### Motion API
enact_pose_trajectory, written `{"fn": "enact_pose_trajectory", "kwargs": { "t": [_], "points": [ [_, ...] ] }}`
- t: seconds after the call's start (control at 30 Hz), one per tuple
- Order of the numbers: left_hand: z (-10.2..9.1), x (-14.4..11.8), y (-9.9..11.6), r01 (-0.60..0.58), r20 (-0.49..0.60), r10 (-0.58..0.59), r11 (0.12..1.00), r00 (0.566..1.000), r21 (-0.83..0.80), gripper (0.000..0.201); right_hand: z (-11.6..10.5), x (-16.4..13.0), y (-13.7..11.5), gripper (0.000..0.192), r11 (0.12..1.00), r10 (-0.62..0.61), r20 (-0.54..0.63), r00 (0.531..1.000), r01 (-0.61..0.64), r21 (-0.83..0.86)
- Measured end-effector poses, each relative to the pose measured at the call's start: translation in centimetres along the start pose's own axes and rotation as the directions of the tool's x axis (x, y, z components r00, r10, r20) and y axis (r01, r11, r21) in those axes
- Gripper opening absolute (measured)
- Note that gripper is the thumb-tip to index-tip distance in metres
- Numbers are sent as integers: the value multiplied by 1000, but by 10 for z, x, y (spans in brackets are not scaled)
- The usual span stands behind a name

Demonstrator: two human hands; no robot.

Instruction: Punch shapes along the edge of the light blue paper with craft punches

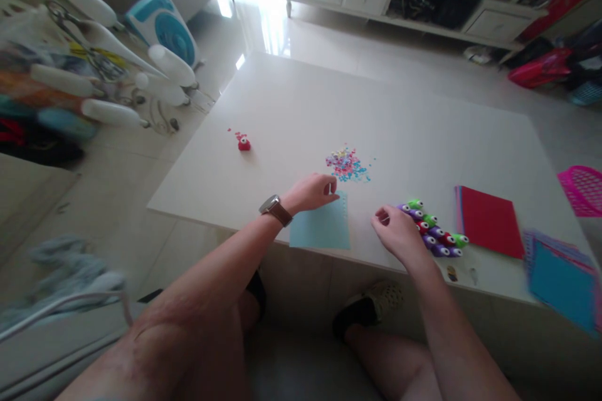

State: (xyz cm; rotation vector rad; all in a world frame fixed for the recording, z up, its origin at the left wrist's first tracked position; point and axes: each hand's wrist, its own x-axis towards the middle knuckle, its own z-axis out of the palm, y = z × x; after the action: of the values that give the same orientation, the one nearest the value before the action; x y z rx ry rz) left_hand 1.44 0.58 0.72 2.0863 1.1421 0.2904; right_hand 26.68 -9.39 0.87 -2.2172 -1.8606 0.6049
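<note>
Lying flat at the near edge of a white table [291, 106], a pale blue paper sheet [320, 227] with a scalloped right edge is touched at its top by the left hand [313, 192], fingers curled down; whether it is pinched cannot be told. Just right of the sheet, the right hand [397, 230] rests loosely curled, holding nothing, against a cluster of purple, green and red craft punches [435, 232]. Beyond the sheet, confetti [347, 164] is scattered.

Pale blue paper sheet [320, 229], red pad [490, 221], purple, green, red punches [433, 229] (white-eyed), multicoloured confetti [347, 165], white table [291, 106]
</note>
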Motion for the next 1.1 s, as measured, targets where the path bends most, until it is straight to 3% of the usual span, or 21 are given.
{"fn": "enact_pose_trajectory", "kwargs": {
  "t": [0.07, 0.1, 0.17, 0.2, 0.27, 0.33, 0.47, 0.6, 0.8, 0.9, 0.97, 1.03, 1.1],
  "points": [
    [-12, -1, -7, 128, -238, -122, 992, 964, 12, 15, -1, 0, 1, 9, 1000, -8, -11, 1000, 8, 0],
    [-19, -3, -12, 221, -371, -192, 975, 909, 37, 20, -1, -1, -1, 9, 1000, -14, -9, 1000, 14, 13],
    [-34, -8, -24, 462, -576, -341, 884, 743, 73, 34, -3, -2, -4, 10, 998, -27, 1, 1000, 27, 48],
    [-41, -12, -32, 557, -614, -402, 827, 680, 75, 45, -4, -2, -6, 10, 997, -34, 2, 999, 34, 64],
    [-51, -20, -46, 682, -613, -514, 729, 600, 55, 61, -5, -2, -8, 10, 995, -51, -6, 999, 51, 85],
    [-58, -26, -58, 724, -580, -566, 687, 586, 61, 66, -4, -1, -8, 10, 993, -65, -15, 998, 66, 95],
    [-62, -32, -65, 724, -565, -561, 683, 605, 96, 58, -2, 0, -7, 11, 989, -94, -26, 995, 96, 111],
    [-59, -30, -61, 671, -525, -522, 729, 672, 133, 39, 0, -1, -8, 10, 989, -97, -17, 995, 98, 107],
    [-53, -20, -52, 601, -488, -497, 796, 718, 74, 34, 0, -2, -15, 10, 983, -131, -42, 990, 136, 122],
    [-42, -10, -41, 431, -464, -428, 896, 776, -106, 33, 0, -4, -22, 6, 959, -210, -82, 974, 222, 178],
    [-29, -4, -30, 275, -358, -368, 918, 858, -286, 28, 1, -5, -27, 2, 931, -264, -110, 958, 283, 231],
    [-13, 1, -17, 148, -201, -273, 865, 941, -478, 24, 2, -6, -33, 7, 899, -302, -140, 943, 331, 286],
    [3, 4, -3, 89, -45, -153, 759, 987, -645, 29, 4, -7, -39, 21, 863, -335, -168, 927, 373, 340]
  ]
}}
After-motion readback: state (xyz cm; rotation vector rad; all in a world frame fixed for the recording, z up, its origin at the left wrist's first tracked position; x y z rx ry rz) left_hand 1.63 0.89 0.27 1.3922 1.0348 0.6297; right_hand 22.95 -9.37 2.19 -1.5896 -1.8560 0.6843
